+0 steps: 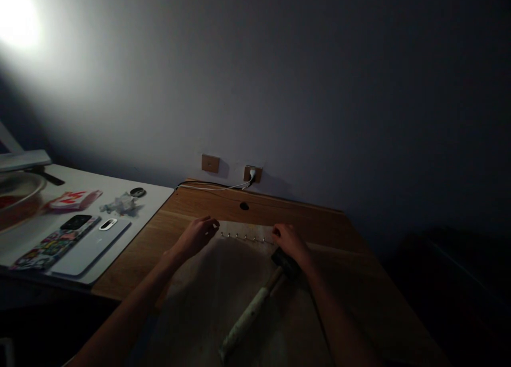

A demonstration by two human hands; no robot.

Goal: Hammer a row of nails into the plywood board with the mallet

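On a thin pale board (227, 287), several small shiny metal pieces (245, 237) that look like nails stand in a row near its far edge. My left hand (198, 233) is beside the left end of this row, its fingers bent with a gap between thumb and fingertips, and nothing shows in them. At the right end is my right hand (288, 238), fingers curled together; whatever is between the fingertips is too dark to make out. A hammer (253, 308) with a dark head and a worn pale handle lies slantwise on the board, its head just under my right wrist.
The board lies on a wooden desk (339, 266) with a cable hole (244, 206). A white table (155, 196) adjoins at left, bearing two phone-like devices (91, 247), a red-and-white packet (75, 200), crumpled plastic (123, 204) and a bowl (19, 202). Cables run to a wall socket (257, 174).
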